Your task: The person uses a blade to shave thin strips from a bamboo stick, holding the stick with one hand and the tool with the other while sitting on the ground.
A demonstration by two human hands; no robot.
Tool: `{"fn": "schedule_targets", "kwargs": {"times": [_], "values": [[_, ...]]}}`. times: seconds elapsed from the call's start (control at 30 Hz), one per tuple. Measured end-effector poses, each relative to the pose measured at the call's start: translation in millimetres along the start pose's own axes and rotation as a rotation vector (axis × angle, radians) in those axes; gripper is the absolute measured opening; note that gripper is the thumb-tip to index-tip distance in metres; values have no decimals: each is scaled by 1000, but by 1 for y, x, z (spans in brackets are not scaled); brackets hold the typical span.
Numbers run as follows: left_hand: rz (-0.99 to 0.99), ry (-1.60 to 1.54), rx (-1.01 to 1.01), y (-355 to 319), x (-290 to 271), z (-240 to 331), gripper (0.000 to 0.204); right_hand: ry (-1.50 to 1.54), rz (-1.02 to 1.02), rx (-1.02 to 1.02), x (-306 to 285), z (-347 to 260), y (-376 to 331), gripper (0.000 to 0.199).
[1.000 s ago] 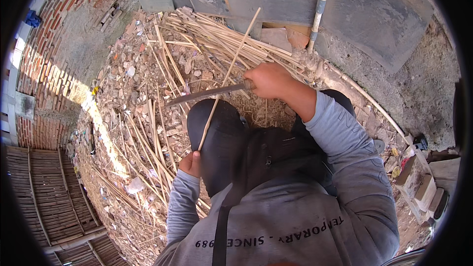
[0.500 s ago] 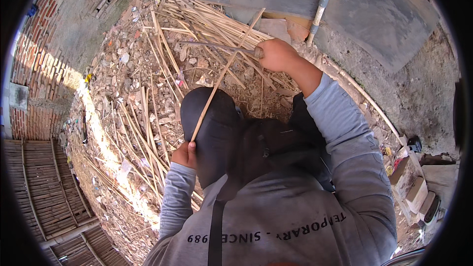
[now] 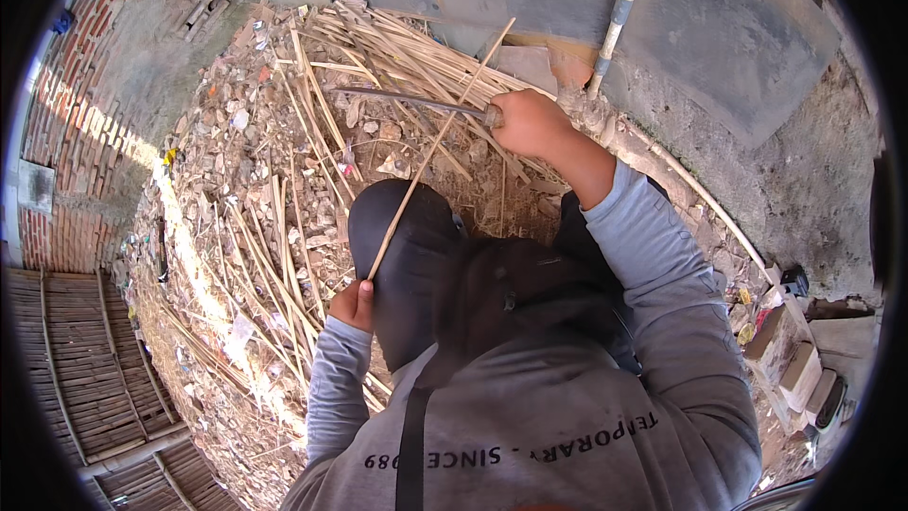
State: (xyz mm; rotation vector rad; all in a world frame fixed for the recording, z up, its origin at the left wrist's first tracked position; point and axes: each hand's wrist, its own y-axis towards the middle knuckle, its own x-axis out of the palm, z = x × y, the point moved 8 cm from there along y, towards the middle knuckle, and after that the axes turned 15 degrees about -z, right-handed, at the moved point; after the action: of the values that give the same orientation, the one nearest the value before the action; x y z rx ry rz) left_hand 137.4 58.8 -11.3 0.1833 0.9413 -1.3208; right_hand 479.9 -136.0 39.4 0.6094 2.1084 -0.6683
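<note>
Holding stick (image 3: pixel 418 184) in left hand (image 3: pixel 352 305) at 8 o'clock, near end clamped between thumb and fingers. Slants across left knee (image 3: pixel 421 237) to a tip between 12 and 1. Gripping knife (image 3: pixel 407 98) in right hand (image 3: pixel 532 123) at 1, with fingers closed round the handle. Points to 11, crossing the stick's upper part; cannot tell if touching. Judged step: paring or trimming the stick. For any next stroke: grip firmly on the left, set edge to wood, stay clear of knee. Around: pile (image 3: pixel 445 55) at 12, loose sticks (image 3: pixel 280 208) at 9.
</note>
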Motion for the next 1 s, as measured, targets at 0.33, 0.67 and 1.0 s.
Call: {"fn": "schedule_targets", "kwargs": {"times": [0.33,0.67,1.0], "values": [[6,-132,30,-3,-2,4,60,-256,-152,-154,35,-63,-18,23],[-42,-158,-42,-1,-4,-7,63,-110,-133,-49,22,-29,-8,34],[-19,-171,-1,0,-2,7,63,-12,19,19,12,21,17,32]]}}
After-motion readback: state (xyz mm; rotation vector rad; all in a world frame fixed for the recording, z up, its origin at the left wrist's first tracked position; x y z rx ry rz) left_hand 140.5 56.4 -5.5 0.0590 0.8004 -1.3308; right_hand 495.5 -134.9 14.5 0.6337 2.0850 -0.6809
